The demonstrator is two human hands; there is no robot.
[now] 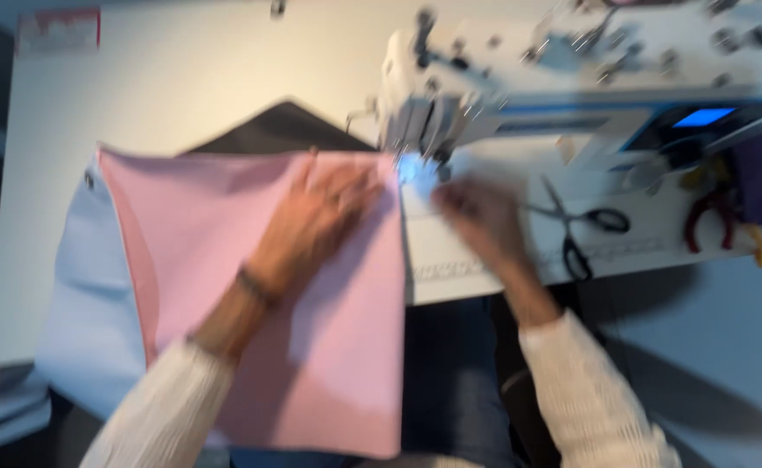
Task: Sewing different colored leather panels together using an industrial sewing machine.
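1. A pale blue cloth (82,286) lies at the left of the white worktop (182,78) and hangs over its near edge.
2. A pink cloth (216,260) lies on top of it, reaching right as far as the sewing machine (520,78); a dark cloth (281,128) shows behind its far edge.
3. The left hand (325,208) rests flat on the pink cloth near its upper right corner, fingers spread, grasping nothing.
4. The right hand (476,221) lies on the machine bed just right of the needle area; it is blurred, so I cannot tell whether it pinches anything.
5. Black scissors (582,227) lie just right of that hand.
6. Red pliers (710,217) sit further right, near a purple thing (758,186).
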